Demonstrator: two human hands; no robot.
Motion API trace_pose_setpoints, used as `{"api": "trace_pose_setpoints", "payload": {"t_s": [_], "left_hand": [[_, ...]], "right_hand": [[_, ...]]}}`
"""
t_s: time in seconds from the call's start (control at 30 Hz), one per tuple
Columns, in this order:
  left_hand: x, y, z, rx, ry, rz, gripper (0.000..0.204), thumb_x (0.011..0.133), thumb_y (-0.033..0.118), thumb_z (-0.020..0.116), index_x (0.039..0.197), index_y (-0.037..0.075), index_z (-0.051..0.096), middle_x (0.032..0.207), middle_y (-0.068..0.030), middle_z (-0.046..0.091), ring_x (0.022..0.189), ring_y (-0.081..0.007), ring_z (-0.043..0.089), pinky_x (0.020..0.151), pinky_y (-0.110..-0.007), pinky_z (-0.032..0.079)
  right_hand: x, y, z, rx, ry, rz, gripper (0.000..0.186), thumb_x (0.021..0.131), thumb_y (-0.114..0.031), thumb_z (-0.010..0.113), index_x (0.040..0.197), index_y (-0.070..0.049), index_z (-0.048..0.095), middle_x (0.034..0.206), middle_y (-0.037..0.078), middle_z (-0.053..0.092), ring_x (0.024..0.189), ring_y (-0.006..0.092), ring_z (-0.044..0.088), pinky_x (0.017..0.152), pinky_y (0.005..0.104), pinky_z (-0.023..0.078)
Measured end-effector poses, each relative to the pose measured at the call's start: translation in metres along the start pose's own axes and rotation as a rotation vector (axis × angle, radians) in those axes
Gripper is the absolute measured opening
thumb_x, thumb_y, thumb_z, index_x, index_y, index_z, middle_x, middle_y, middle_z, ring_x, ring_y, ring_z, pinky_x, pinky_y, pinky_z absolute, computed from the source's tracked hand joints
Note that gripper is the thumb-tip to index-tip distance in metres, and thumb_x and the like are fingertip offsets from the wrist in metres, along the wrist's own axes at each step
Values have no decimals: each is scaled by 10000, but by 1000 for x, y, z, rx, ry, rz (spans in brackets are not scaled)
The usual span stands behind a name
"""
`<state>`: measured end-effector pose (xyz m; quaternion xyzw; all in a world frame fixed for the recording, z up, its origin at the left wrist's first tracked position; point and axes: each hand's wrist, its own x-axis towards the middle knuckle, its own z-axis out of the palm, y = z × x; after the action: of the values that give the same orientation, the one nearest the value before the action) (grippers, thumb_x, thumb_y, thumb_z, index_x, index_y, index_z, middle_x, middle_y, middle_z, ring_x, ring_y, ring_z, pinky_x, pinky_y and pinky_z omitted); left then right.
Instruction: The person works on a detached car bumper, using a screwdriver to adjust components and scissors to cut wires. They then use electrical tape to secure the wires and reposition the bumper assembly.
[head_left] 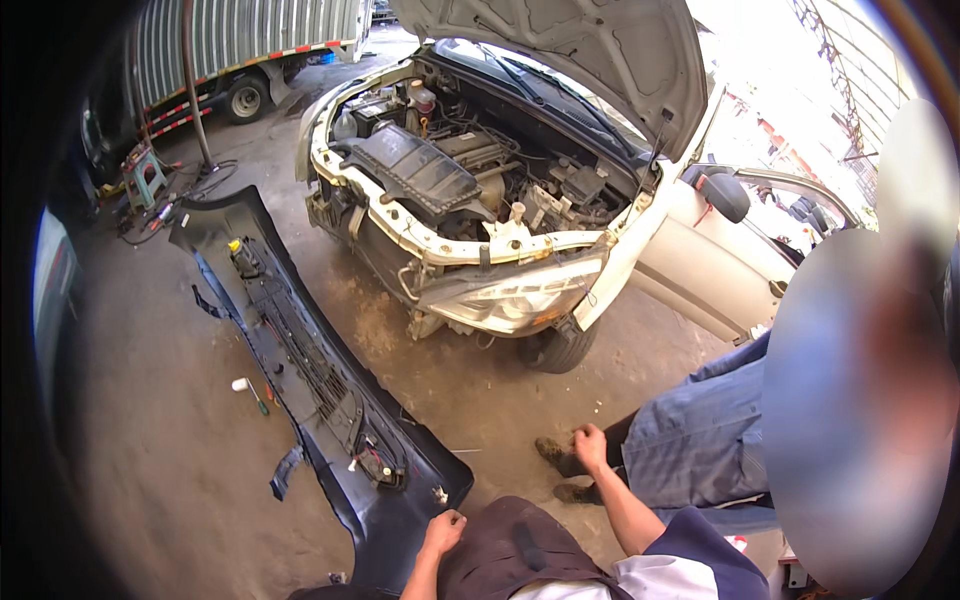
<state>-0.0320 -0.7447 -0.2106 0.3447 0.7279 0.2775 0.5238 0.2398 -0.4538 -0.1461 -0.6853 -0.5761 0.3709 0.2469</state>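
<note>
My left hand is held low by my dark apron with its fingers curled closed. Beside it lies the end of a detached black bumper, inner side up on the floor; I cannot tell whether they touch. My right hand is out in front of me, also closed, near the dark trousers and shoes of another person. Whatever either hand may hold is hidden. Ahead stands a pale car with its hood raised, the engine bay exposed and the front bumper off. A headlight is still fitted.
A person in a blue denim garment stands close on my right. The car's front door hangs open behind. Left of the bumper lie a screwdriver and a white object. Farther back are a stool, cables, a post and a truck.
</note>
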Motion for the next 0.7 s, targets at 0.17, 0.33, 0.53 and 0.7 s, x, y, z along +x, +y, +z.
{"api": "trace_pose_setpoints", "payload": {"t_s": [0.17,0.33,0.53,0.7], "left_hand": [[39,31,-31,-371,139,-131,255,925,197,623,943,-52,678,699,-109,660,505,-171,633,503,-313,499],[65,-36,-14,-776,387,-555,278,944,261,623,850,8,686,530,-10,457,422,-122,431,421,-294,446],[108,20,22,-440,262,-873,465,981,380,558,1266,16,602,988,-113,656,904,-190,552,790,-363,464],[122,122,15,-392,423,-710,399,959,339,621,1131,-16,681,841,-101,685,662,-167,576,640,-339,488]], "right_hand": [[136,-125,-37,238,10,-107,203,921,-126,544,1001,36,638,727,88,660,574,151,617,490,288,484],[328,-267,-62,315,166,-366,215,957,-147,532,1027,28,636,744,78,655,607,128,591,552,279,474],[592,-404,-81,32,579,-820,180,899,-151,613,987,4,643,867,198,654,827,403,625,773,433,493],[724,-490,-77,-466,607,-719,369,905,-186,536,1241,-47,470,1268,219,517,1048,434,596,841,527,514]]}}
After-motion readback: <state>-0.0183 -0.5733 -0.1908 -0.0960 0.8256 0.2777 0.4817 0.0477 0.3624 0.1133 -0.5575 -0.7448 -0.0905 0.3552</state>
